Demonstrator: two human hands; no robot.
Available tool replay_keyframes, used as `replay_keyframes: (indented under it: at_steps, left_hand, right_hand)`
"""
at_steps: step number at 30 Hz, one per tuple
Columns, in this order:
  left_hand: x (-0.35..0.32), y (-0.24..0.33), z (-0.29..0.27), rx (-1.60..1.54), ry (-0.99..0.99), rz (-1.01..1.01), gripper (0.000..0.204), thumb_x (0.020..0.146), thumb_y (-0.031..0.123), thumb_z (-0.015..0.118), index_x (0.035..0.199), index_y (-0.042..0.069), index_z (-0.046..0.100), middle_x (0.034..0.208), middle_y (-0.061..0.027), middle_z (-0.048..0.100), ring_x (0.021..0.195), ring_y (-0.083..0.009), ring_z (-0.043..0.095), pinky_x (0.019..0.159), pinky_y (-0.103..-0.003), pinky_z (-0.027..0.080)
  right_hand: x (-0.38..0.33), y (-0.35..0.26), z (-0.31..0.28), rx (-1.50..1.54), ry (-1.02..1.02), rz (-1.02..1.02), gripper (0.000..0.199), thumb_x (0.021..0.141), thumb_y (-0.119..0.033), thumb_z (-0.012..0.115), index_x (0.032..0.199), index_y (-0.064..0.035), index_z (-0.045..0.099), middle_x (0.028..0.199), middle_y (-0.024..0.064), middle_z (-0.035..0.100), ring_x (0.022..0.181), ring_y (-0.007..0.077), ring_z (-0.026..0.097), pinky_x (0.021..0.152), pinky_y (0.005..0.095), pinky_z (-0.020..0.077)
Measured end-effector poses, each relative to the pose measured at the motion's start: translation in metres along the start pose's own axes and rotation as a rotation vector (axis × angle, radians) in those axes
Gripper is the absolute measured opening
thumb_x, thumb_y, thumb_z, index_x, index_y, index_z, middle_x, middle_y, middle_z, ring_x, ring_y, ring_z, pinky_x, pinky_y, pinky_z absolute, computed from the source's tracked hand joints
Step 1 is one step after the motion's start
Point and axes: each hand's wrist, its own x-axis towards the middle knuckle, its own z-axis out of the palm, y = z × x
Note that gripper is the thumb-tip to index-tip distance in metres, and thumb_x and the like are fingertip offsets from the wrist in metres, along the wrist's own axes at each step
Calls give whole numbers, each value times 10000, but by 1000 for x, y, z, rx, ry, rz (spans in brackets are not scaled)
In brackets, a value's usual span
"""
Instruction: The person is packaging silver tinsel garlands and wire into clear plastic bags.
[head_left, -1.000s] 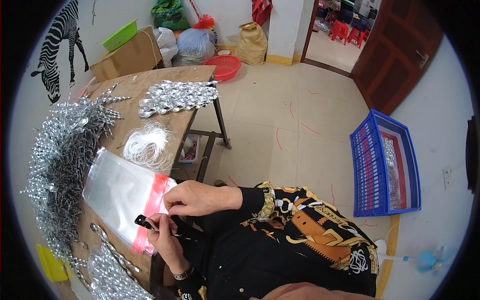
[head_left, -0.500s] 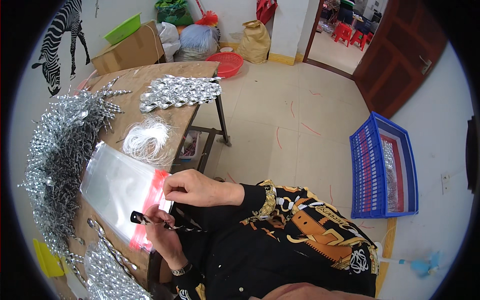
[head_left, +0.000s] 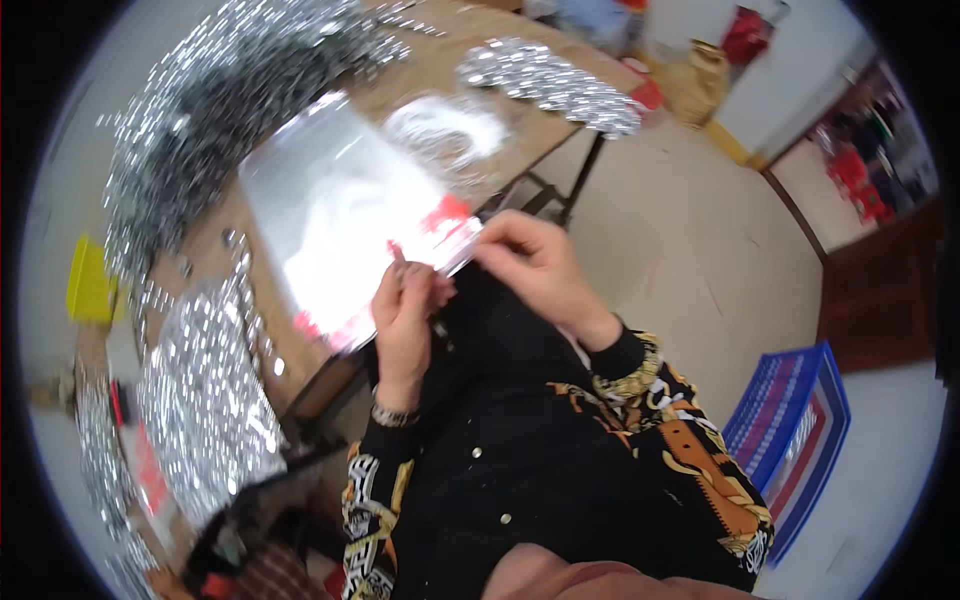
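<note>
A stack of clear plastic bags with red strips along the near edge lies on the brown table. Over its near edge is my left hand, fingers curled closed; blur hides what they hold. My right hand is in a pinch at the bags' right corner, thumb and forefinger together. Whether it grips a bag edge or something thin cannot be made out. Beyond the bags lies a coil of white string. A large heap of silver twisted tinsel strips covers the far left.
More silver strips lie at the table's far right, and a wrapped bundle of silver strips at near left. A yellow tray stands leftmost. A blue crate sits at right. Another person's plaid sleeve shows at lower left.
The view has swung left, shifting the table rightward in it. The black-handled tool and silver strip at my left hand no longer show clearly. My right hand's fingers now pinch at the bag corner.
</note>
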Motion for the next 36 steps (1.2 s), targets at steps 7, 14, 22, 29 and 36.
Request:
replay_keyframes:
  at_steps: [7,14,22,29,36]
  left_hand:
    - [4,-5,-13,-15,-74,52,407,1004,301,396,1132,-41,574,780,10,495,706,-71,439,647,-203,362]
    - [2,-1,-20,112,-123,90,515,999,377,371,1177,-67,561,812,0,492,751,-102,445,696,-239,367]
    - [0,-8,-19,124,-139,137,429,1005,310,384,1140,-50,572,820,-1,496,751,-106,461,708,-236,372]
    - [-3,-8,-15,137,-141,142,399,1009,291,378,1125,-34,579,821,-7,507,758,-114,474,726,-241,388]
    - [-5,-11,-13,65,-138,143,281,996,194,449,1088,-32,588,858,-33,510,779,-119,502,746,-246,426]
  right_hand:
    - [1,-5,7,-2,-30,22,16,893,-20,579,897,-6,584,804,-17,565,739,41,515,666,187,410]
    - [0,-11,19,-4,-76,14,10,887,-10,581,880,-7,574,798,-20,549,723,43,500,656,188,400]
    - [0,-17,26,-76,-78,-40,9,863,15,586,858,8,582,797,4,544,731,62,506,662,200,398]
    - [0,-17,25,-106,-55,-105,13,859,13,595,853,8,585,798,9,552,729,70,506,660,208,401]
    - [-1,-16,25,-172,-7,-126,22,851,13,607,839,7,590,776,2,556,710,71,499,652,212,400]
